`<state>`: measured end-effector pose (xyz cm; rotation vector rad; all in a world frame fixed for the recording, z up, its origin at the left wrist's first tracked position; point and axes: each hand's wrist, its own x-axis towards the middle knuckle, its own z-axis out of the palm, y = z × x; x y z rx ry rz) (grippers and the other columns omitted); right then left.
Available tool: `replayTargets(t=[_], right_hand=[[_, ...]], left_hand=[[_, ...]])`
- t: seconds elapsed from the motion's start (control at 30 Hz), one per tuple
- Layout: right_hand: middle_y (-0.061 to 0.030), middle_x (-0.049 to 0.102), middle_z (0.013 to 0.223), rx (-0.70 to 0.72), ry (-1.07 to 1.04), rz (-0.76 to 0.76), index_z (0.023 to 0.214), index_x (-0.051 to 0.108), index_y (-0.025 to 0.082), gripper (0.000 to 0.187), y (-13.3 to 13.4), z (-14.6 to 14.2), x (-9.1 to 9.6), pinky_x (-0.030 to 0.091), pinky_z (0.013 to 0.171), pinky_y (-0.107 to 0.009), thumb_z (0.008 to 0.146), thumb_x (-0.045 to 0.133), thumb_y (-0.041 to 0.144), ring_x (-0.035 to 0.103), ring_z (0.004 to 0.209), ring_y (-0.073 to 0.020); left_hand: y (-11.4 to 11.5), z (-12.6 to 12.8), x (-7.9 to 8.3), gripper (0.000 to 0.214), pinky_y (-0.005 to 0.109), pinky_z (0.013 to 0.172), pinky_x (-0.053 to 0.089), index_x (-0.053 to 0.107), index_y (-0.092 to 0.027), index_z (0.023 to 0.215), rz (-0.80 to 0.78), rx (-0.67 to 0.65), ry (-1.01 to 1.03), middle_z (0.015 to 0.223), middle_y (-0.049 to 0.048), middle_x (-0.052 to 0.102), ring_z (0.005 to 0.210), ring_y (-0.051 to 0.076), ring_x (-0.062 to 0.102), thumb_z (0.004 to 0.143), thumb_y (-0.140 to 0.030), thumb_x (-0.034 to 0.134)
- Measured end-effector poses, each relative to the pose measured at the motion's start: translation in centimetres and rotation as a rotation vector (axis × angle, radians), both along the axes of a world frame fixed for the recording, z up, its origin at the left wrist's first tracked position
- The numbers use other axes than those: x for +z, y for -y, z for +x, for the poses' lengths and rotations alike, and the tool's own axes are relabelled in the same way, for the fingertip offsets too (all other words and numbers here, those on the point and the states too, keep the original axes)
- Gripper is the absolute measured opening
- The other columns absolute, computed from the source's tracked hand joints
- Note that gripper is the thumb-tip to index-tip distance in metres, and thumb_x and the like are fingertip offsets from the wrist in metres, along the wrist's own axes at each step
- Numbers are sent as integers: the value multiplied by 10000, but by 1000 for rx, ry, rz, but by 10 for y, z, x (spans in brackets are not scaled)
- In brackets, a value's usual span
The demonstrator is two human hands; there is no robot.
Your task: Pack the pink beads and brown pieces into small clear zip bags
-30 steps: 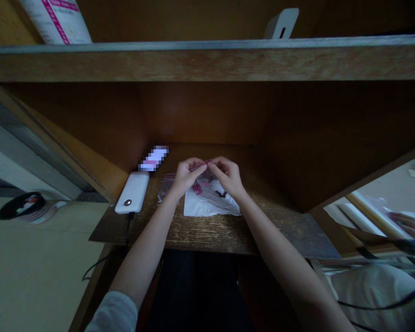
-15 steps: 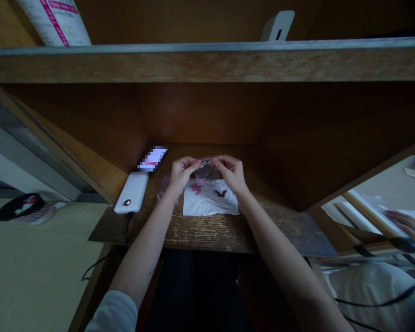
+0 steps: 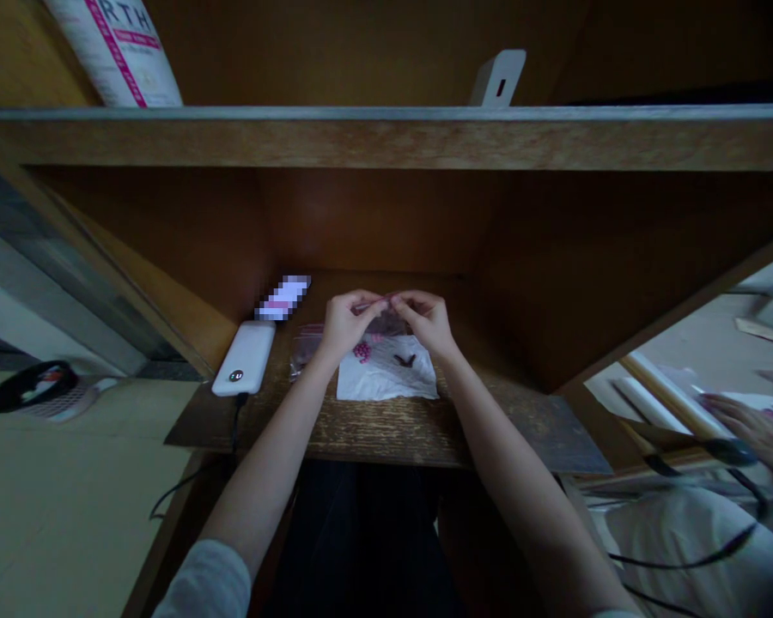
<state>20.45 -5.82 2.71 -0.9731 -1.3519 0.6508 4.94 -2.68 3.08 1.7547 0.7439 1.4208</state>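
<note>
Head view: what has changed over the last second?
The left hand and right hand have drawn closer together, pinching the top of a clear bag. The view has tilted, lowering the shelf in frame. The power bank, white paper and pink beads stayed put.

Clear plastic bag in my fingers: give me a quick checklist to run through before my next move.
1. Grip: ok. The left hand and right hand both pinch the top edge of the small clear plastic bag.
2. Bag contents: cannot tell. The fingers and dim light hide them.
3. Pink beads: ok. They sit in a cluster on the white paper.
4. Dark brown piece: ok. It lies on the paper, apart from the beads.
5. Second clear bag: ok. It lies beside the paper, by the left wrist.
6. White power bank: ok. It sits left of the hands, apart from them.
</note>
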Motion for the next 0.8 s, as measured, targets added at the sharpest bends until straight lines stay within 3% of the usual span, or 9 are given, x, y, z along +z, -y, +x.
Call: replayTargets(t=[0.2,0.33,0.43,0.53,0.67,0.8], right_hand=[[-50,717,834,90,76,-1,901,717,199,312,2,16,8,495,639,-275,762,668,474,632,728,-161],[-63,707,852,-190,130,-22,953,687,172,343,-13,61,-8,495,692,-300,828,573,470,640,756,-171],[-92,710,917,-386,382,-182,943,691,160,297,-23,97,-31,485,792,-357,793,615,404,648,843,-214],[-137,678,1075,-442,593,-391,1123,651,161,447,-27,114,-51,468,862,-397,754,660,412,628,985,-266],[-159,564,1299,-436,816,-520,1295,562,217,696,-26,113,-61,396,965,-482,681,715,508,480,1220,-367],[-126,602,1263,-448,870,-498,1276,581,259,585,-26,111,-62,399,952,-480,734,683,454,528,1175,-342]], left_hand=[[10,-15,28,127,272,565,519,694,-165,717,-32,-30,-94,719,58,714,623,176,675,748,-288,693],[16,-49,51,134,297,568,524,705,-158,719,-221,-148,-125,687,86,707,617,192,671,698,-285,744],[18,-79,59,162,275,542,494,724,-155,760,-383,-236,-239,715,103,709,596,176,654,661,-274,773],[13,-103,49,162,251,529,465,723,-162,772,-438,-225,-327,752,102,710,595,153,632,663,-273,766],[-3,-119,13,140,253,533,457,703,-169,701,-393,-110,-359,685,79,695,560,151,601,633,-271,770],[-12,-123,-17,140,289,685,488,706,-189,739,-149,65,-382,772,65,710,723,190,628,652,-293,741]])
